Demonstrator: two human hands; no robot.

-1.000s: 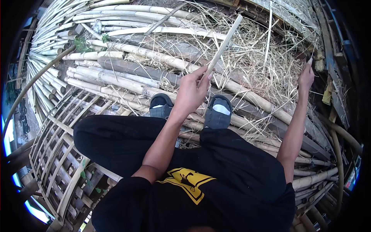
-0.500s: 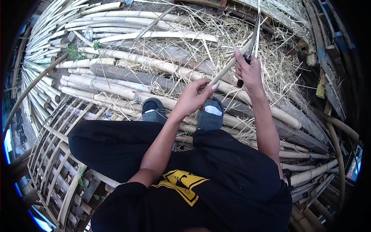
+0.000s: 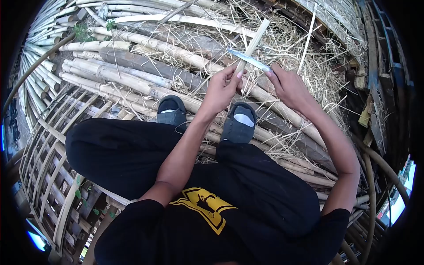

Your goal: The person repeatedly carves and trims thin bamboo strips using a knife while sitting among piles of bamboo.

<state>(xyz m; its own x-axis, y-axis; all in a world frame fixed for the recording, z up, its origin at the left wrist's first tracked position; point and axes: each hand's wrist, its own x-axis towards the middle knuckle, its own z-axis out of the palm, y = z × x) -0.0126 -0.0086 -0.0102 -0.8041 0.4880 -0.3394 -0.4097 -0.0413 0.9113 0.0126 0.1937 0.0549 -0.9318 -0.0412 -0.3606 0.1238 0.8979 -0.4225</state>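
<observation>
My left hand (image 3: 222,89) is closed around the lower end of a pale bamboo strip (image 3: 257,37), which points up and away from me. In my right hand (image 3: 291,88) is a knife (image 3: 251,59), its handle mostly hidden by my fingers. The blade lies across the strip just above my left fingers, tip toward the left. Whether the edge bites into the bamboo I cannot tell. Below the hands are my two feet in dark sandals (image 3: 238,126).
Bamboo poles (image 3: 176,51) lie across the ground under and beyond my hands, strewn with pale shavings (image 3: 318,66). A woven bamboo lattice (image 3: 48,163) stands at the left. Weathered wooden boards (image 3: 375,88) line the right side.
The knife has swung from pointing away to lying across the strip, tip left. My right elbow has moved outward to the right. The strip now stands steeper in my left hand.
</observation>
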